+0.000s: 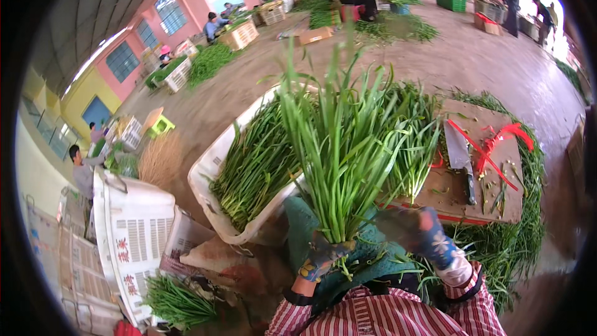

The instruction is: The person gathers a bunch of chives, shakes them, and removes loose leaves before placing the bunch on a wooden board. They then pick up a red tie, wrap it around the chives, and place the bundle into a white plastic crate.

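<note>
My left hand (322, 255), in a patterned glove, grips the pale lower stems of a bunch of long green leafy stalks (343, 168), held upright over my lap. My right hand (413, 228), gloved too and blurred, is just right of the bunch; whether its fingers are apart cannot be told. A white plastic crate (205, 172) of similar stalks stands to the left. On a cardboard-covered surface (501, 203) at the right lie another bunch of stalks (413, 168), a cleaver (457, 149) with a black handle, and red ties (494, 147).
Cut leaves (508, 252) heap around the cardboard-covered surface. Stacked white crates (135, 228) stand at the left, above a small bunch of greens (179, 301). Several people sit or stand among crates and greens across the hall. A green stool (161, 126) is at the back left.
</note>
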A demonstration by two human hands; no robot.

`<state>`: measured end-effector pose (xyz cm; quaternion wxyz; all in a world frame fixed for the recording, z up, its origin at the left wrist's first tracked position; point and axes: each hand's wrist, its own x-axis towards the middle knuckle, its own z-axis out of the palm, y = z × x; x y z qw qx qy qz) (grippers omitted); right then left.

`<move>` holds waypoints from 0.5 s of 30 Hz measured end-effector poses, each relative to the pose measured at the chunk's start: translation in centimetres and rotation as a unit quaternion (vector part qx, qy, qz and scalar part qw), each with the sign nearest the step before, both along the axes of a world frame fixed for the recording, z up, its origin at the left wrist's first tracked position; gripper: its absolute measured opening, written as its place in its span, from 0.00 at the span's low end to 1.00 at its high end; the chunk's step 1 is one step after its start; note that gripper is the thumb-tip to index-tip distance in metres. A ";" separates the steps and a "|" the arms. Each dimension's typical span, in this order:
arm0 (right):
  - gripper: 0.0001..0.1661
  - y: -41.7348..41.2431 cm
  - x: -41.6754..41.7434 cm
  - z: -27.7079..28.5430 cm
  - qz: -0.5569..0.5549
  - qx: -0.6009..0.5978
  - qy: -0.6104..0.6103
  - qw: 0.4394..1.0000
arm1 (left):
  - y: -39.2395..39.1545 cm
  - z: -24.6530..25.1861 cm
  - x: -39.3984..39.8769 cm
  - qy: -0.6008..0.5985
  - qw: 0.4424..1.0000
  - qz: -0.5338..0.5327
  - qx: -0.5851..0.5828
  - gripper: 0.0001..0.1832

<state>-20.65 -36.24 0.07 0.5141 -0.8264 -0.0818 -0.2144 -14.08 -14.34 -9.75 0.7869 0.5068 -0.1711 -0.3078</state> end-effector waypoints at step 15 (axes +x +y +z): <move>0.10 -1.4 5.3 4.2 -0.003 0.429 0.147 0.891 | -1.6 0.3 -0.5 -0.038 0.996 -0.006 -0.074 0.12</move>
